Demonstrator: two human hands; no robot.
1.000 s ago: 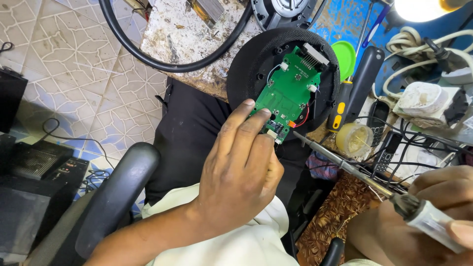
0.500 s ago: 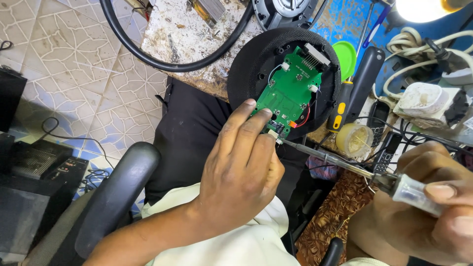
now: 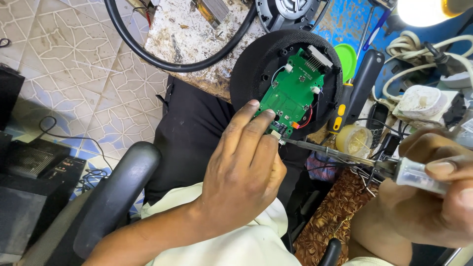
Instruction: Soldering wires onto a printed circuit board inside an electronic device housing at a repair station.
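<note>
Looking down: tiled floor point(image 3: 59, 59) on the left, cluttered desk point(image 3: 197, 44) across the top, and a dark chair armrest point(image 3: 116, 197) low on the left.
Desk: worn, speckled top with a thick black cable loop point(image 3: 162, 64) lying on it and a bright lamp point(image 3: 423, 11) glaring at the upper right.
Housing: a round black speaker shell point(image 3: 251, 74) sits at the desk edge, open side facing up.
Left hand: the left hand point(image 3: 241, 172) reaches up from the lap, fingers together, fingertips point(image 3: 261, 118) pressing on the lower corner of the board.
Right hand: the right hand point(image 3: 433, 192) is closed around the handle of a soldering iron point(image 3: 345, 155), thumb on top.
Board: the green circuit board point(image 3: 293, 93) lies inside the shell, tilted, with a red wire point(image 3: 308, 120) at its lower right edge.
Iron tip: the thin metal tip touches the board's lower corner, right beside the left fingertips.
Nearby: a yellow-and-black screwdriver point(image 3: 354, 93) lies just right of the shell, with a small round tin of paste point(image 3: 354, 140) below it.
</note>
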